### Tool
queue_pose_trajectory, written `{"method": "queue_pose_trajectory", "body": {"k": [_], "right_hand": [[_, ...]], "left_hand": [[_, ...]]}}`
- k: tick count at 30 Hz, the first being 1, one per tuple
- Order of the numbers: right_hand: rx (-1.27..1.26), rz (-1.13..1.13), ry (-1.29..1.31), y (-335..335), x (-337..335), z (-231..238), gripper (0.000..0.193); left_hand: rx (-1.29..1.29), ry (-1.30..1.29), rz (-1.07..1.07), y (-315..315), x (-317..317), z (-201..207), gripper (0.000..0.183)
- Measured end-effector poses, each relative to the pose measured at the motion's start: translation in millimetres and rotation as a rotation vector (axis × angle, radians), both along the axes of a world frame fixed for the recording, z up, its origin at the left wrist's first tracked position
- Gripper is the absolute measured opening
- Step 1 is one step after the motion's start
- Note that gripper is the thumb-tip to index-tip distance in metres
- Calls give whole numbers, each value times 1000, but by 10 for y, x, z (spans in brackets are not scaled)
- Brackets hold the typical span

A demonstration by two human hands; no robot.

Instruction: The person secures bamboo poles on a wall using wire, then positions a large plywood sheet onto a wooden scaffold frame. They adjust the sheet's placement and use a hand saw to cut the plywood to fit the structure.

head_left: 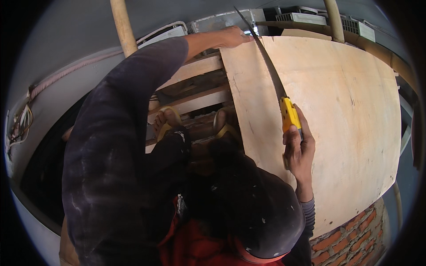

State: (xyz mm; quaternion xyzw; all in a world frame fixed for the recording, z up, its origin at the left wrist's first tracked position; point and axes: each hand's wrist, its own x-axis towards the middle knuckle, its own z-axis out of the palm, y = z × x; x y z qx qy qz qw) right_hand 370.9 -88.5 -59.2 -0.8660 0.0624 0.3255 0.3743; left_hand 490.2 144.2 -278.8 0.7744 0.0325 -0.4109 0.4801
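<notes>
A hand saw with a long dark blade [271,66] and a yellow handle [289,114] is in my right hand [301,150], whose fingers are wrapped round the grip. The blade points away from me over a pale plywood sheet [350,115], close to its left side, and its tip reaches past the far edge. My left hand [234,37] is stretched across to the sheet's far left corner, its bent fingers gripping the edge beside the blade. The undersides of these fingers are hidden. My dark-clothed knee covers part of the sheet's near side.
Wooden slats [195,102] with gaps lie under my sandalled feet [167,119]. Bamboo poles [123,27] rise at the far side, another pole [335,22] behind the sheet. Brickwork [350,241] shows below the sheet at the near right. Loose cables [23,122] hang at the left wall.
</notes>
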Motion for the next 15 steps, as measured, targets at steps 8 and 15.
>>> {"method": "queue_pose_trajectory", "body": {"k": [8,15], "right_hand": [[77,-100,9,28,-58,-40,46],[4,-5,-28,39,76,-4,46]], "left_hand": [[29,-46,-223,45,109,-141,57],[-38,-73,-203,84,133,-66,52]]}}
